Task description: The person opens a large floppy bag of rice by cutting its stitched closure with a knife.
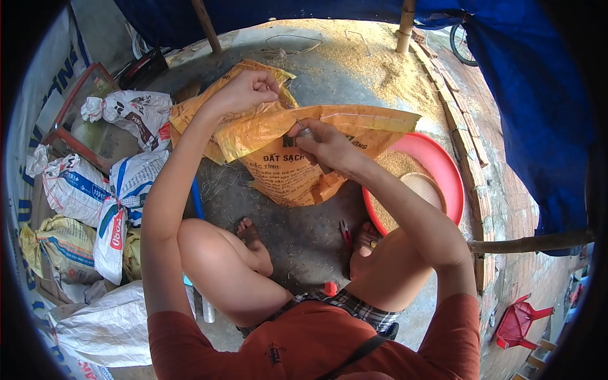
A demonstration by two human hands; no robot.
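An orange printed sack [294, 171] lies across the floor in front of me, crumpled at its left side. A pale line like stitching runs along its folded upper edge. My left hand [248, 90] is closed in a pinch just above the sack's upper left part; what its fingers hold is too small to make out. At the sack's edge, my right hand [329, 147] is closed around a slim metal tool [304, 132] with a dark handle end, its tip pointing up toward the left hand. The fingers hide most of the tool.
A red basin [455, 183] of grain with a round sieve [425, 191] stands at right. Pliers [345, 234] lie near my foot. Tied white sacks [76, 190] crowd the left. Grain [392, 69] spreads behind, beside a brick edging [465, 145]. A red stool [520, 323] lies at lower right.
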